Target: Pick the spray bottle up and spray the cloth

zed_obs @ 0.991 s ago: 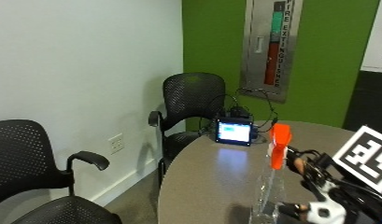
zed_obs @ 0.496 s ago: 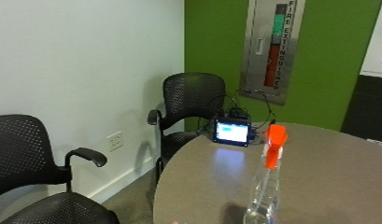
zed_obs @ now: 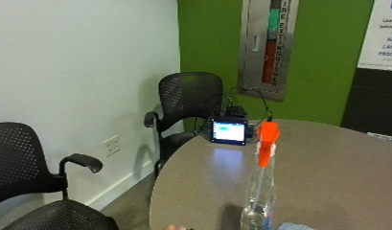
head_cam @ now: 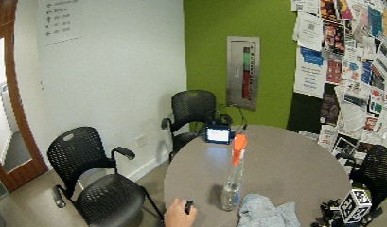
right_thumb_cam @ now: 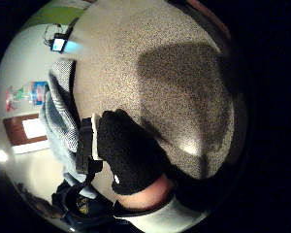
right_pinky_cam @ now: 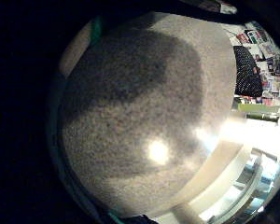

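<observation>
Centrally, a round grey table (head_cam: 287,165) stands in a room with a white wall and a green wall; a cabinet (head_cam: 243,71) is set into the green wall. Two black mesh chairs (head_cam: 92,175) stand beside the table, along the white wall. A small lit screen (head_cam: 217,135) sits at the far edge of the table.

The bottle (head_cam: 233,175) stands upright on the near part of the table, orange head uppermost, with no hand on it. The cloth (head_cam: 262,213) lies crumpled just beside its base.

Only the wide outside view shows a bare hand (head_cam: 177,215) at the near table edge, and posters on the side wall. The closer outside view shows only a corner of the cloth.

The thumb-side palm view shows the right hand (right_thumb_cam: 131,150) in its black glove over the bare tabletop, near the cloth. The little-finger-side palm view shows only tabletop. Whether the grip is wide or narrow cannot be told.
</observation>
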